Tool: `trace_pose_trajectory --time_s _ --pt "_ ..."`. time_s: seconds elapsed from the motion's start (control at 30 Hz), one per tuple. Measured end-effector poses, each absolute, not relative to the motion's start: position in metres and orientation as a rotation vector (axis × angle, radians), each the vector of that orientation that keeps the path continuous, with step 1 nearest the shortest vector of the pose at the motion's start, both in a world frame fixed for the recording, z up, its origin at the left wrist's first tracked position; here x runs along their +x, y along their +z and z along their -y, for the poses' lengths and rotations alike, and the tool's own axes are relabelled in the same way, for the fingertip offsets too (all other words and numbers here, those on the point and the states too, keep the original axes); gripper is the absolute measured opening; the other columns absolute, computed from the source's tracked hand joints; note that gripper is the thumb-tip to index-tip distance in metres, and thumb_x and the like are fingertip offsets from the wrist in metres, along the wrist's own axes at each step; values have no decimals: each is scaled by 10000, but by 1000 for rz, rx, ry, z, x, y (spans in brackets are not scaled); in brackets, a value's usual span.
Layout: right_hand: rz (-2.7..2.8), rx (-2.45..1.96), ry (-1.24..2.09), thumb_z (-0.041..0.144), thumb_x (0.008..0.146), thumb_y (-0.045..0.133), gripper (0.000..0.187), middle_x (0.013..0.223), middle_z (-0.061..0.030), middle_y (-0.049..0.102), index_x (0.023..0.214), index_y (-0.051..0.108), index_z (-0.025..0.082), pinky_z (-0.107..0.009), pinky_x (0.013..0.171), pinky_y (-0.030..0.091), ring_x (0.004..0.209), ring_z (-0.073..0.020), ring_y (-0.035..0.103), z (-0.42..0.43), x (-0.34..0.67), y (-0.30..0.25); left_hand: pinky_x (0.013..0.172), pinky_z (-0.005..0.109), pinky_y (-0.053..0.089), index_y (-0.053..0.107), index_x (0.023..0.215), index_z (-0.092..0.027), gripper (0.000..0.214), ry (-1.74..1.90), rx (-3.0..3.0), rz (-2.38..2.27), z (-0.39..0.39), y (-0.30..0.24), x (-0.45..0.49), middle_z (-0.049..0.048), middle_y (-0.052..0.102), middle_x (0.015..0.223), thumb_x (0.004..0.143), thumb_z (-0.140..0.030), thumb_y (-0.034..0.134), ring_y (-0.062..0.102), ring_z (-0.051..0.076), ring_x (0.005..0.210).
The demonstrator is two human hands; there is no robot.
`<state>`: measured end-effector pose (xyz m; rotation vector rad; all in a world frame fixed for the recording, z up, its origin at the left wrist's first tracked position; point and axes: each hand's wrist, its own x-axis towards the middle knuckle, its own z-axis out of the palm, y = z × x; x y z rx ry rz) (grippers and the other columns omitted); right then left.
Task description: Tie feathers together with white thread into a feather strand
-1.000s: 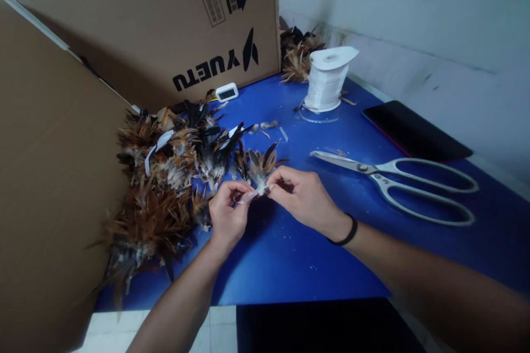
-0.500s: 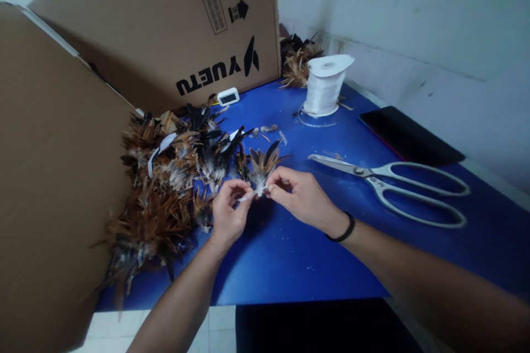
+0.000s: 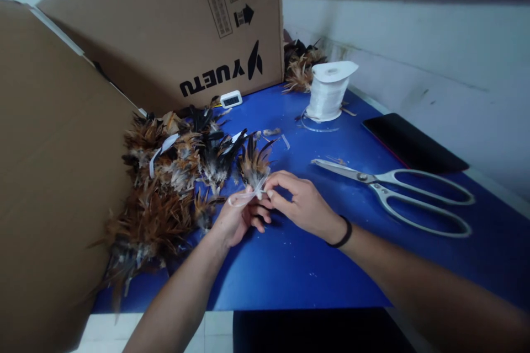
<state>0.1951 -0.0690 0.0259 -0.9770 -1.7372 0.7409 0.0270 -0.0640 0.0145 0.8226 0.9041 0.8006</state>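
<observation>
A small bunch of brown and black feathers stands tips-up between my hands, above the blue table. My left hand is turned palm-up, its thumb and forefinger closed at the base of the bunch and the other fingers loosely curled below. A thin translucent ribbon crosses the base and makes a loop over my left thumb. My right hand, with a black band at the wrist, pinches the ribbon beside the base; its fingertips partly hide the grip.
Large feather piles lie to the left along a cardboard box. Metal scissors lie open on the right, near a dark flat device. A white ribbon spool and a small digital timer stand behind.
My left hand has rolled palm-up and spread its lower fingers. The ribbon, previously drawn between both hands, now forms a loop over the left thumb. The feather bunch has shifted slightly left.
</observation>
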Motion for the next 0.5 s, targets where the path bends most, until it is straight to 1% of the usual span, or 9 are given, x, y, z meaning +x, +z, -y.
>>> trace_pose_trajectory --time_s 0.07,0.17,0.3,0.4,0.5 --pt "1791 -939 702 147 835 478 129 796 -24 623 769 580 190 -285 742 444 784 -144 564 69 194 24 381 213 484 617 784 -134 354 766 818 -872 66 16 27 58 608 605 771 -488 595 609 147 523" --pt "1848 -889 629 114 825 478 137 787 -23 622 782 577 198 -306 786 446 839 -158 563 68 192 20 392 189 480 636 755 -122 298 761 821 -863 67 19 27 55 610 599 753 -420 647 601 126 518" --pt "1850 -868 587 109 827 476 150 843 -34 635 824 594 201 -316 822 448 892 -164 568 69 191 18 407 178 472 644 735 -116 269 802 850 -895 67 21 28 35 598 580 724 -381 687 576 103 498" --pt "1790 -936 693 135 822 498 136 859 -36 649 847 616 199 -307 801 460 861 -161 587 70 190 19 427 196 473 634 710 -114 297 866 908 -956 66 18 29 26 598 559 703 -404 698 559 98 472" --pt "1634 -1022 926 219 825 522 100 782 -14 651 840 617 191 -274 697 479 731 -140 603 69 190 19 461 222 485 624 711 -113 312 974 1046 -1046 64 13 29 25 617 568 713 -419 681 566 105 467"
